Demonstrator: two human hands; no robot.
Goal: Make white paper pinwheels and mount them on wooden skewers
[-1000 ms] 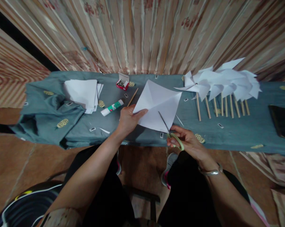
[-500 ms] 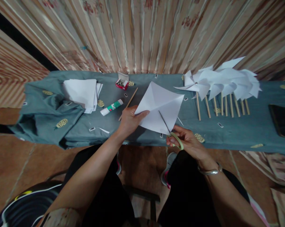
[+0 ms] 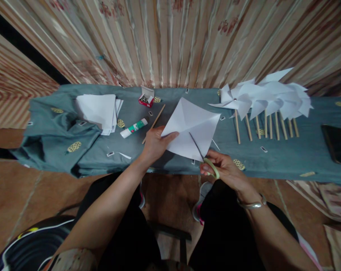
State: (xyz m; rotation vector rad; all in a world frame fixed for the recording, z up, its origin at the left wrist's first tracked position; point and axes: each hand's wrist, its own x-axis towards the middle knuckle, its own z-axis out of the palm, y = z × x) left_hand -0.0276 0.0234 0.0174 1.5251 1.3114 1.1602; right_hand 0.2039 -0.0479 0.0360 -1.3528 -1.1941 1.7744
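A creased square sheet of white paper (image 3: 191, 116) is held up over the table by my left hand (image 3: 156, 143), thumb on top at its left corner. My right hand (image 3: 225, 169) grips a pair of scissors (image 3: 211, 167) by pale green handles. One dark blade lies over the sheet, pointing from its lower right corner toward the middle; the other blade is hidden beneath the paper. Just behind my left hand a thin wooden stick (image 3: 158, 118) rests on the cloth, partly covered by the hand.
Left of the hands are a glue stick (image 3: 133, 128), a small red box of metal pins (image 3: 146, 98) and a stack of white paper (image 3: 97, 111). Several paper pinwheels (image 3: 268, 99) on sticks lie at right, near a dark phone (image 3: 337, 144). A patterned green cloth (image 3: 286, 158) covers the table.
Almost nothing differs. The fingers of my right hand have shifted slightly at the scissor handles; the paper and my left hand stay in place.
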